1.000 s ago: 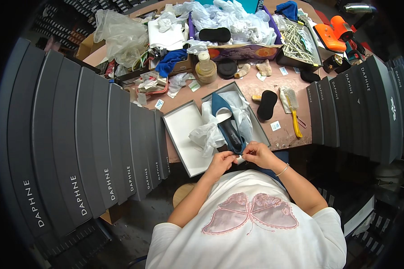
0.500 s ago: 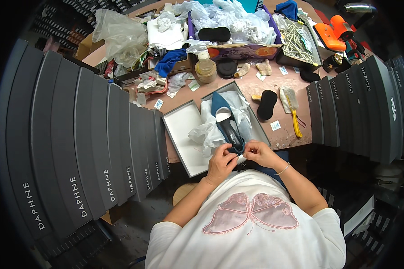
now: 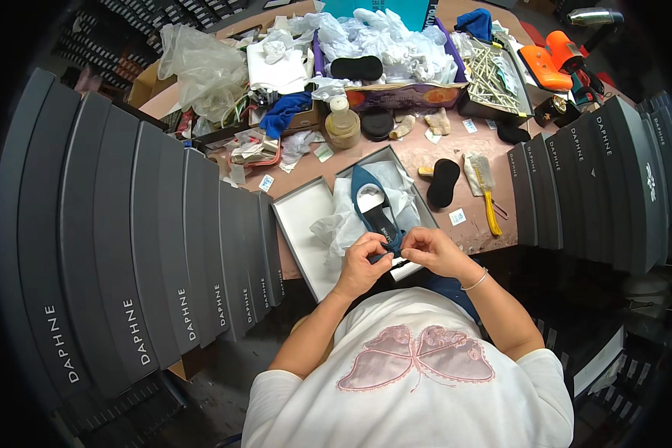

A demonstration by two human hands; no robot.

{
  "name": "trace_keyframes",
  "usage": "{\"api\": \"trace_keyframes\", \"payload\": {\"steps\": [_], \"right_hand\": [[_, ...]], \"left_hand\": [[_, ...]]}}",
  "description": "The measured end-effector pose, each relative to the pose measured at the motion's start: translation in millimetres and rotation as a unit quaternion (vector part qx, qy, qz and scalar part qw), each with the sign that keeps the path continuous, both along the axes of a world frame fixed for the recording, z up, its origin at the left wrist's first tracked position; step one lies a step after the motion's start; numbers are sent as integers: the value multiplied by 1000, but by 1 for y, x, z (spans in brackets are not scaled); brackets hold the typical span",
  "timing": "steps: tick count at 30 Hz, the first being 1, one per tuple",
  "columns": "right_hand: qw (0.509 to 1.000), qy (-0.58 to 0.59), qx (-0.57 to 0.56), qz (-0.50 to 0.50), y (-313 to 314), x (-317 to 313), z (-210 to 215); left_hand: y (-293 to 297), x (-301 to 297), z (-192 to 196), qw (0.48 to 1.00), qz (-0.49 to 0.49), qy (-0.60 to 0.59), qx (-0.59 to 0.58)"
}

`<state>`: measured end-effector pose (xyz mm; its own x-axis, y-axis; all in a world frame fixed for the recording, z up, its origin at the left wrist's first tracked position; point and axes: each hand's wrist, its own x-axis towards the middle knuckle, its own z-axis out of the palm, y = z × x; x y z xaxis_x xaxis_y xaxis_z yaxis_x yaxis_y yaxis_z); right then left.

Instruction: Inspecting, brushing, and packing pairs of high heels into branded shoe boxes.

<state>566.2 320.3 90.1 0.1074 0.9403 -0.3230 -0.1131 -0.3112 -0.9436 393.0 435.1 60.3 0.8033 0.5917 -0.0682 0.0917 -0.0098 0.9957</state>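
A teal pointed-toe shoe (image 3: 364,178) with a dark insole lies toe-away over white tissue paper (image 3: 337,226) in a grey shoebox (image 3: 424,216). My left hand (image 3: 361,264) pinches the shoe's back strap from the left. From the other side, my right hand (image 3: 434,252) has thumb and forefinger closed at the same strap. The fingertips almost meet there, and they hide most of the heel end. Left of the box, touching it, lies an open grey lid (image 3: 300,216) with a white inside.
Stacked grey shoeboxes wall in the left (image 3: 157,246) and the right (image 3: 612,187). On the table are a yellow-handled brush (image 3: 488,198), a black oval pad (image 3: 444,184), a pump bottle (image 3: 343,125), a carton of crumpled tissue (image 3: 407,93), a tray of sticks (image 3: 493,86) and an orange tool (image 3: 545,67).
Both hands have shifted slightly up over the shoe's heel end and cover more of the insole. The view has moved a little; the shoe still lies in the box.
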Motion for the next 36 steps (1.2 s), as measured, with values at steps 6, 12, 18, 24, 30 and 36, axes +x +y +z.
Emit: {"api": "trace_keyframes", "payload": {"steps": [6, 12, 18, 24, 30, 36], "right_hand": [[995, -92, 32, -16, 2, -2, 6], [915, -371, 147, -59, 11, -19, 16], [971, -201, 46, -119, 16, -17, 7], [969, -238, 51, -42, 24, -5, 14], [994, 14, -105, -20, 6, 4, 8], [971, 50, -222, 66, -21, -4, -27]], "left_hand": [[-4, 6, 5, 998, 29, 34, 37], [6, 3, -5, 999, 21, -25, -16], [9, 1, -1, 1000, 17, -9, 9], [-4, -7, -21, 998, 49, -3, -41], [-10, -22, -13, 963, 34, -66, -258], [-25, -49, -34, 927, 71, -49, -364]]}}
